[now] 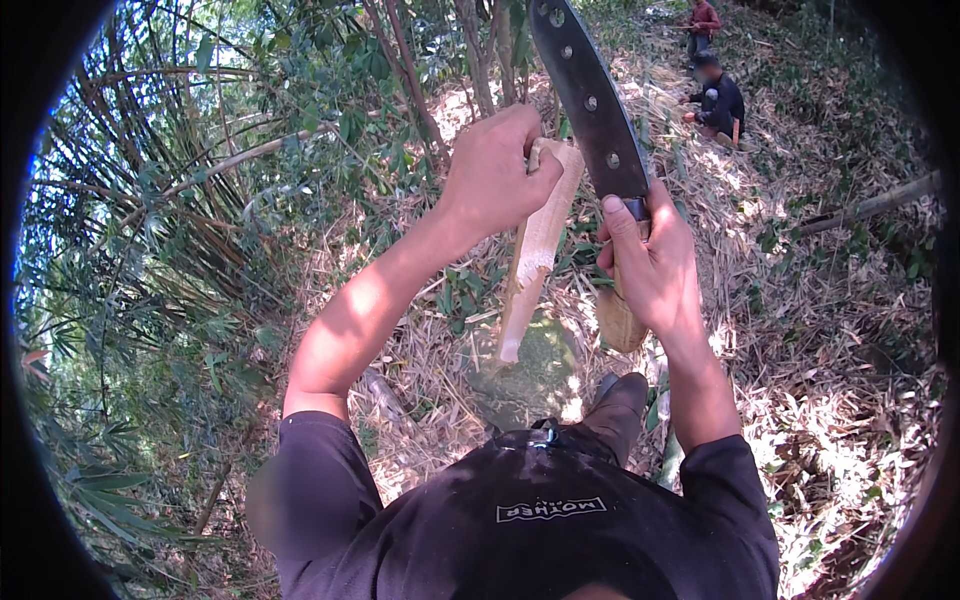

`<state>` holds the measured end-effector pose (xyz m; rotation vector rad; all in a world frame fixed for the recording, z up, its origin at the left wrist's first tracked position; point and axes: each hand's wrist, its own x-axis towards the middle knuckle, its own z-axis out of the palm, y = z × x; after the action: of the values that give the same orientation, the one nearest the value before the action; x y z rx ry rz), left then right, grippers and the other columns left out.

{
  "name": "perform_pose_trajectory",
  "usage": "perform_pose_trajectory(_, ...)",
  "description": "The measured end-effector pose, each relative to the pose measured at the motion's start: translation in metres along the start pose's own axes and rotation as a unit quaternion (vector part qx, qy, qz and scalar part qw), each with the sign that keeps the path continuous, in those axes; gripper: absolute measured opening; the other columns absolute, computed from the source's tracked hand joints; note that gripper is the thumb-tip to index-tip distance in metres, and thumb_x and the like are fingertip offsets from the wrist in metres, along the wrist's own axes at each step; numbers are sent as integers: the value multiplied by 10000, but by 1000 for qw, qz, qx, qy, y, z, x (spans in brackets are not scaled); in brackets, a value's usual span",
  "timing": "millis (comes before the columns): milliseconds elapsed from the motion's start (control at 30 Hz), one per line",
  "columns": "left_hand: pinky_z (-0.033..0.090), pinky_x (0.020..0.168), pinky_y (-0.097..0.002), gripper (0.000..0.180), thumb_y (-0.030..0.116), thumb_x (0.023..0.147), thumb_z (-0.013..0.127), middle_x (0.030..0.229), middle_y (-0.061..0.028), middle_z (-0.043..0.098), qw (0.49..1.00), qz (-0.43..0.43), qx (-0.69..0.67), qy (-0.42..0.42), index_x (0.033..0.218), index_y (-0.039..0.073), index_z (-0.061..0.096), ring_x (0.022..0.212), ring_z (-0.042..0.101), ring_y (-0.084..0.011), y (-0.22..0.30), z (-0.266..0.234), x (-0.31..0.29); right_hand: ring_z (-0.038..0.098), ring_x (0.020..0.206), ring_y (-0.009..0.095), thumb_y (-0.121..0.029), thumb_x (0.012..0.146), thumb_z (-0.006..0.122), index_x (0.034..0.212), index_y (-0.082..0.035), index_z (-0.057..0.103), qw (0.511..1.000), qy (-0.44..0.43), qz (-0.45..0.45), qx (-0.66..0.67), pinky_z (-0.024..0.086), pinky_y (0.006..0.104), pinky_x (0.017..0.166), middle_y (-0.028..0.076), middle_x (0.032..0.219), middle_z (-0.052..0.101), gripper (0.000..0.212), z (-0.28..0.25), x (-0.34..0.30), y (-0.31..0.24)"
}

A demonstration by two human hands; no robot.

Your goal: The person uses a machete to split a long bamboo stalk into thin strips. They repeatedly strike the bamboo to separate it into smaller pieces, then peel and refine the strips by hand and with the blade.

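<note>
Two hands are busy over a flat grey-green stone (530,375) on the ground. The left hand (495,170) is curled tight around the top end of a pale stick of split wood (535,250). The stick comes out below that hand and slants down, and its bottom tip rests on the stone. The top end pokes out just past the thumb.

The right hand (655,265) is just beside the stick, on its right. Its fingers are wrapped shut around the wooden handle of a big knife (590,95). The thumb lies along the handle and reaches the bottom of the blade. The dark blade has round metal dots along it and points up and away from the stone. The blade passes close to the top of the stick, and I cannot tell if they touch.

Dry leaves (800,330) and straw cover the ground all around the stone. Green bamboo (150,200) grows well to the left of the stone. Far beyond the stone, at the top right, a person in dark clothes (718,100) crouches low, and another person in red (703,25) is behind.
</note>
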<state>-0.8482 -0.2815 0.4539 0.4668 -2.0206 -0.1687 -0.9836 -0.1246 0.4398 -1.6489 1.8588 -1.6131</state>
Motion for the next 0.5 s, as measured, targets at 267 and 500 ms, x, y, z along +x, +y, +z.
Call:
perform_pose_trajectory(267,436,589,-447,233,176,804,647,664,-151,513,1000,-23,-11,3,757,10,490,590,533,-328,8,0,-4,682,583,202,-369,1039,559,1117,34,548,999,-11,29,14,518,355,533,87,658,640,410,3,4,2)
perform_pose_trajectory(500,420,584,-460,236,162,796,634,658,-158,485,1000,-20,1,22,746,11,460,588,504,-354,9,2,-5,664,568,189,-333,1044,551,1121,38,556,999,-17,30,7,501,349,520,82,655,628,379,1,-4,-7)
